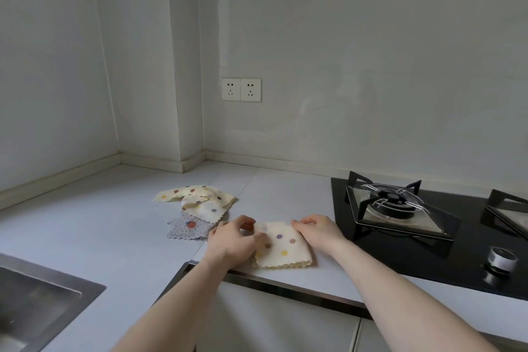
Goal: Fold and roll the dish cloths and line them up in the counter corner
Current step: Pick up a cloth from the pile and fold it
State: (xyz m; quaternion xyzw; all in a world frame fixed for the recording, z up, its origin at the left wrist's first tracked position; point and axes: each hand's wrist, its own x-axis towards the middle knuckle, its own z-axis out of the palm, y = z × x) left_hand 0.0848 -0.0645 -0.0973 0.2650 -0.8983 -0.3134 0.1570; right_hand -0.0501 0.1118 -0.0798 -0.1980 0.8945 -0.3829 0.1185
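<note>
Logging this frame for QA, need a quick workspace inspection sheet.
Surface: pale counter, metal-edged front.
Job's things: cream dotted cloth folded near front edge; loose pile of cloths behind it, none rolled.
Clutter: nothing seen.
Hands: left hand and right hand both pinch the cream cloth's far edge.
Cables: nothing seen.
Surroundings: gas hob right, sink left, twin wall sockets.

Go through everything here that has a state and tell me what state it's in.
Cream cloth: folded, flat near counter edge.
Left hand: pinching the cloth's far left corner.
Right hand: pinching its far right corner.
Cloth pile: unfolded, loosely heaped.
Grey cloth: unfolded, partly under pile.
Burner: no flame visible.
</note>
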